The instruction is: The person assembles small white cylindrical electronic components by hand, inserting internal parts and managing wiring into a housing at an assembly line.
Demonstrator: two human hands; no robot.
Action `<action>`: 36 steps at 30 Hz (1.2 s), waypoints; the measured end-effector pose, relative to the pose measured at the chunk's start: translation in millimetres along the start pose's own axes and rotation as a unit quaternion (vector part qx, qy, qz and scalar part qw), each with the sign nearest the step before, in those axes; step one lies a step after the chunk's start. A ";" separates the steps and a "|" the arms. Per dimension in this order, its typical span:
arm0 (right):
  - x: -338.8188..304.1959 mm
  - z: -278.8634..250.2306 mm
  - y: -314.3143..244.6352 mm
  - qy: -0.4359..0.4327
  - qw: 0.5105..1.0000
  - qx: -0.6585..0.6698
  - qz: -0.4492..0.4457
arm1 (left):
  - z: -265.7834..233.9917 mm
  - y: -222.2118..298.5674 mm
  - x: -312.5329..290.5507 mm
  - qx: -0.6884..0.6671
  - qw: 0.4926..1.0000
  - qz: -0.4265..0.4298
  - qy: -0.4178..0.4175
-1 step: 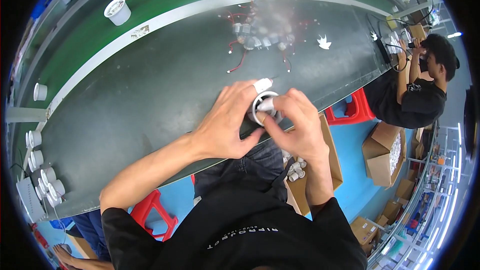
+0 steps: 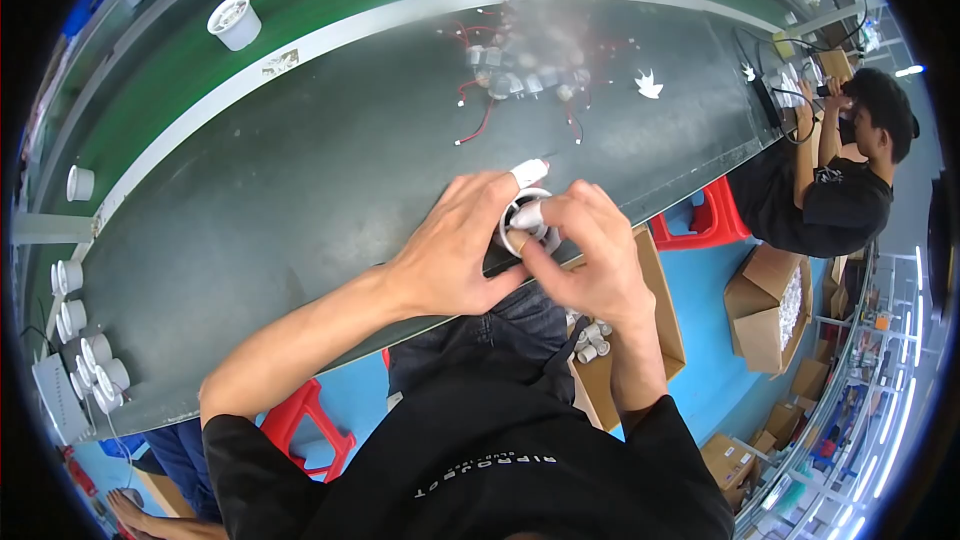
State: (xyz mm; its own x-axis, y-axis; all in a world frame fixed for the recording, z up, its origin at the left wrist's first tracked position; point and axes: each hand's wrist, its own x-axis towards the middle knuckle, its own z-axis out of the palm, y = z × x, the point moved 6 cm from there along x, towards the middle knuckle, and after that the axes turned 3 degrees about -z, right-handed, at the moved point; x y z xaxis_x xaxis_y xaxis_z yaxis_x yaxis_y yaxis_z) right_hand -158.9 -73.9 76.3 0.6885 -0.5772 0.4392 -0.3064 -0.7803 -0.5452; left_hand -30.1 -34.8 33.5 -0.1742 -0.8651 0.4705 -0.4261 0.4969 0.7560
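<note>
At the near edge of the dark work surface, my left hand (image 2: 450, 245) curves around a white round cup-shaped housing (image 2: 505, 230), its open mouth facing up. White wrapping covers the left index fingertip, which extends past the far rim. My right hand (image 2: 600, 250) comes in from the right, thumb and wrapped index finger pinched together inside the cup's mouth. Whatever lies between those fingertips is hidden. Farther away is a pile of small silvery parts with red wires (image 2: 525, 75), partly blurred by a smudge.
White cups (image 2: 100, 365) cluster at the far left, and another cup (image 2: 236, 24) with a wire stands on the green strip. Below the edge, a cardboard box (image 2: 655, 310) holds white parts. Red stools (image 2: 705, 220) and a seated co-worker (image 2: 840, 160) are at right.
The white housing has shifted slightly toward me, with my right thumb and index finger still in its mouth. The left hand has barely moved.
</note>
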 end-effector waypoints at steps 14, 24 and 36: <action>-29.7 11.5 26.4 0.216 0.934 0.192 0.208 | 5.4 -20.7 -1.9 -0.173 0.979 -0.108 0.023; 5.0 -0.3 -12.8 0.030 0.995 -0.087 -0.038 | 4.0 -18.4 -3.3 -0.139 0.986 -0.084 0.033; -9.4 -13.2 13.8 0.141 0.929 0.261 0.220 | 5.7 -18.8 -1.0 -0.150 0.983 -0.100 0.024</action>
State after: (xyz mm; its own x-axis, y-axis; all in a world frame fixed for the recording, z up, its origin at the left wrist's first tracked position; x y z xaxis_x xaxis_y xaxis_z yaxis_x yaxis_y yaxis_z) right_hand -178.3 -82.4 74.1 0.3501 -0.9101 0.2216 -0.1054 -0.2733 -0.9561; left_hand -27.0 -43.6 16.2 -0.0687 -0.9469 0.3142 -0.1660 0.3214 0.9323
